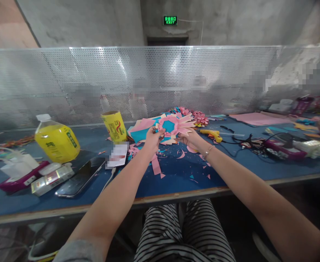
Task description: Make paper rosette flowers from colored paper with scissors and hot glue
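A paper flower point(173, 124) with pink and cream petals and a blue centre is held above the blue table point(176, 178). My left hand point(152, 137) pinches its left edge with closed fingers. My right hand point(192, 138), with a bracelet at the wrist, grips its lower right edge from beneath. Blue and pink paper sheets point(142, 129) lie under and behind the flower. Pink and blue paper scraps point(181, 154) are scattered on the table below my hands.
A yellow drink bottle point(56, 140), a yellow can point(114, 125), a phone point(79, 178), tissues point(18, 168) and a cable lie at left. A yellow glue gun point(211, 134), black wires point(247, 142), pink paper point(258, 118) and finished flowers point(199, 116) are at right. A perforated metal screen point(160, 80) stands behind.
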A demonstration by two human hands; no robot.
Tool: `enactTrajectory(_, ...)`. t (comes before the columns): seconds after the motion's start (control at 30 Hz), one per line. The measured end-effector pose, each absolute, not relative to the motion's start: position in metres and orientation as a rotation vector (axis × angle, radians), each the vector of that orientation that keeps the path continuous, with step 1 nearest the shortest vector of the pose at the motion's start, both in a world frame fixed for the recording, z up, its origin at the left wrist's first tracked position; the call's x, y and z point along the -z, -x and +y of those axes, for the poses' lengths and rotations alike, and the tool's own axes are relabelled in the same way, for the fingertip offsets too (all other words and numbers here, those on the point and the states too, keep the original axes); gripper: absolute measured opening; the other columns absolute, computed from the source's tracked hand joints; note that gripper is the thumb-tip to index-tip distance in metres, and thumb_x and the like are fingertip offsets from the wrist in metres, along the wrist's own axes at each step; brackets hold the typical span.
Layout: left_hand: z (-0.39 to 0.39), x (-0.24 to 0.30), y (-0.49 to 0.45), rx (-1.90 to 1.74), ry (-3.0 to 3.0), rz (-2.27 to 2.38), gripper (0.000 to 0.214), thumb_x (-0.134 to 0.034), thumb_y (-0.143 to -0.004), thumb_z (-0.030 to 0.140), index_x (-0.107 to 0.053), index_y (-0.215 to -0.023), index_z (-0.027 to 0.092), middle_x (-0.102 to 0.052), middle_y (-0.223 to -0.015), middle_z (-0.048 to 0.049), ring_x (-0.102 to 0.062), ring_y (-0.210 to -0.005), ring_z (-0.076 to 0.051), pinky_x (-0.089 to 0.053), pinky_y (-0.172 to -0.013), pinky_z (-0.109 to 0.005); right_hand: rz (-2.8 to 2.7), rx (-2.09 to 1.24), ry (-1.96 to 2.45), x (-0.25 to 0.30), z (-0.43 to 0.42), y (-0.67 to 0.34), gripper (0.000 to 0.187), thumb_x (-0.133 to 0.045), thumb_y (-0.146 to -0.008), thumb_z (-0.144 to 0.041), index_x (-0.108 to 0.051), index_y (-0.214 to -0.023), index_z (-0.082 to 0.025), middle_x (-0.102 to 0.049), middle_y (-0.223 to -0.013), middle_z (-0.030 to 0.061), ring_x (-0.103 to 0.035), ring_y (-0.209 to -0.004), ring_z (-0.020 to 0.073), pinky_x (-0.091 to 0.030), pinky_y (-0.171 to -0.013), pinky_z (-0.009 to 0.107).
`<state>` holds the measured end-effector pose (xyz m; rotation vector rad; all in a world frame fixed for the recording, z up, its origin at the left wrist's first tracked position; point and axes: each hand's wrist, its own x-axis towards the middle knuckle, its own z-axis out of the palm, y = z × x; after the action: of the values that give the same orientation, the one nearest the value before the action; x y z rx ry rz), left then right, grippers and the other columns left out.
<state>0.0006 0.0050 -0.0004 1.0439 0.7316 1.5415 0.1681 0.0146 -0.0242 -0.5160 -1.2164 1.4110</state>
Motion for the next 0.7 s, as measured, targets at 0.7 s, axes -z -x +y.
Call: enactTrajectory(0.7,0.007,0.0,-0.003,-1.597,-0.97,0.736,0.043,-0.076,-0.043,0.01,-0.041,-0.067,0.018,-0.051,-0.055,0.0073,-0.05,-0.05,-0.005,-0.04,-0.05,-0.018,-1.19,-1.416,0.576,0.013,0.007,-0.166,0.037,-0.079,-0.047,-0.018,-0.05,-0.07,-0.022,-0.055,-0.057,-0.0091,-0.055,-0.057,0.0084,-0.051,-0.085,0.044)
